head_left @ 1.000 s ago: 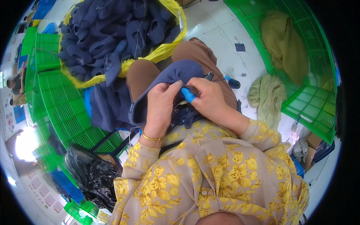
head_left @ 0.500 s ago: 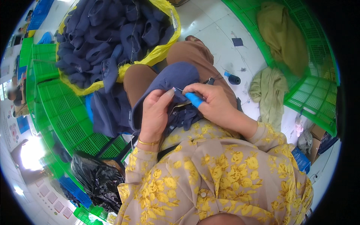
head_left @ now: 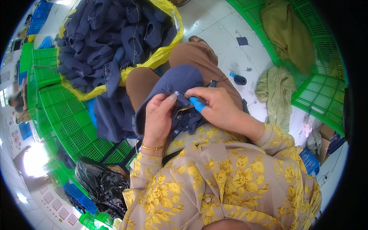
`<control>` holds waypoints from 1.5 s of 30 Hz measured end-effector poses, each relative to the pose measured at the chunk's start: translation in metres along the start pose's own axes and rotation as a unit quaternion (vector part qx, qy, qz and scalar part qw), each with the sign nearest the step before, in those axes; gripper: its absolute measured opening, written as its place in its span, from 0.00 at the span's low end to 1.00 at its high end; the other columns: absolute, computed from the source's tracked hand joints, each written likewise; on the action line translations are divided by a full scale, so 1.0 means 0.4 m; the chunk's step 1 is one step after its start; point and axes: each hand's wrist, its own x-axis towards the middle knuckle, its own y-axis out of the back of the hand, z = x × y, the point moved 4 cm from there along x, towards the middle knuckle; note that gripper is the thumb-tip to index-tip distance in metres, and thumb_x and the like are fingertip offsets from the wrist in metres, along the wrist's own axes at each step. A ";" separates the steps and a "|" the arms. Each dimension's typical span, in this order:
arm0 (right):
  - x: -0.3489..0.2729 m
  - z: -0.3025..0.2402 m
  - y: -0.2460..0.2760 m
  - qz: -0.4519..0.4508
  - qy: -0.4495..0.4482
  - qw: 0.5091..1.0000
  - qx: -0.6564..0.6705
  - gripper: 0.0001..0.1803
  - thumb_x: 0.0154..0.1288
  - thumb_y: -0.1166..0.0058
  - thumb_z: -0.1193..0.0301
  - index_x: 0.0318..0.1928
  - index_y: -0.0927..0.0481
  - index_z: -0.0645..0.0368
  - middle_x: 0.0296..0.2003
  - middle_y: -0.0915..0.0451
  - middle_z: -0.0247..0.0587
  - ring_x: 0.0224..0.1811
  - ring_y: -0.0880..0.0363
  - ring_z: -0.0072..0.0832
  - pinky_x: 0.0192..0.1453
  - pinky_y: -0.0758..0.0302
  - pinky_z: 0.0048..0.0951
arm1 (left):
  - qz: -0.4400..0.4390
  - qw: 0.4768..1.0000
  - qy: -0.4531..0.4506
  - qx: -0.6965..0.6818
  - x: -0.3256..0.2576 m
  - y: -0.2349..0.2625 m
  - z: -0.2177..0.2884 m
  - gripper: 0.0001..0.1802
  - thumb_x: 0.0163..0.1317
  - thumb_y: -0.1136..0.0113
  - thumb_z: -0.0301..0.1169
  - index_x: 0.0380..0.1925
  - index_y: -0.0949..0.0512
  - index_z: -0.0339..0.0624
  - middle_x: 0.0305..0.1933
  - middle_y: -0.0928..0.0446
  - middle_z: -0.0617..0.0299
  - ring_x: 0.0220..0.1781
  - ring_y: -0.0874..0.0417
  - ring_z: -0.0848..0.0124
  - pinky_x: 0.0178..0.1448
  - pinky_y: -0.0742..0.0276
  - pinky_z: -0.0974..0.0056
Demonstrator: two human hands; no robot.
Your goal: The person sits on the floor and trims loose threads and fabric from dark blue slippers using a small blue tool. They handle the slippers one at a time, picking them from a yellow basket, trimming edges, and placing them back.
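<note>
Across my lap lies a soft navy fabric piece [head_left: 178, 78] with a rounded end and a small dark label at its left edge. My left hand [head_left: 158, 115] is closed on it, thumb and forefinger pinching its edge beside a tiny pale bit. Just to the right, my right hand [head_left: 216, 105] is closed in a pinch, with blue tape [head_left: 198, 103] round one finger. A thin needle-like tool shows at its fingertips, pointing at the pinched edge; most of it is hidden by the fingers. Bunched dark navy cloth [head_left: 188, 122] sits below the hands.
A yellow sack [head_left: 179, 28] full of navy slipper-shaped pieces [head_left: 101, 57] stands at the far left. Green crates [head_left: 65, 111] line the left side; another green crate [head_left: 322, 101] is at right, beside olive cloth [head_left: 276, 96]. A dark thread spool [head_left: 240, 80] lies on the tiled floor.
Both hands stay at the same spot with small finger shifts. The left thumb has drawn slightly down and left, and less of the thin tool shows between the hands.
</note>
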 end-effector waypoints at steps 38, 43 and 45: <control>0.009 0.024 -0.038 0.024 0.007 0.999 -0.024 0.19 0.52 0.55 0.84 0.45 0.28 0.53 0.31 0.21 0.49 0.36 0.21 0.51 0.37 0.26 0.43 | -0.051 0.998 0.021 -0.034 0.005 0.014 -0.007 0.06 0.67 0.44 0.25 0.42 0.23 0.36 0.45 0.20 0.60 0.47 0.21 0.72 0.57 0.28 0.64; 0.009 0.014 -0.037 0.032 0.014 0.999 -0.027 0.19 0.52 0.54 0.85 0.45 0.28 0.53 0.31 0.21 0.48 0.36 0.21 0.51 0.36 0.26 0.44 | -0.064 0.997 0.012 -0.050 0.001 0.003 -0.001 0.09 0.67 0.44 0.25 0.45 0.23 0.33 0.47 0.20 0.58 0.49 0.21 0.71 0.59 0.29 0.64; 0.006 0.017 -0.038 0.023 0.015 0.999 -0.020 0.20 0.52 0.54 0.85 0.45 0.28 0.53 0.31 0.21 0.48 0.35 0.21 0.51 0.36 0.26 0.44 | -0.063 0.996 0.020 -0.054 0.001 0.002 -0.001 0.09 0.67 0.44 0.25 0.45 0.23 0.33 0.47 0.20 0.58 0.49 0.21 0.70 0.59 0.28 0.64</control>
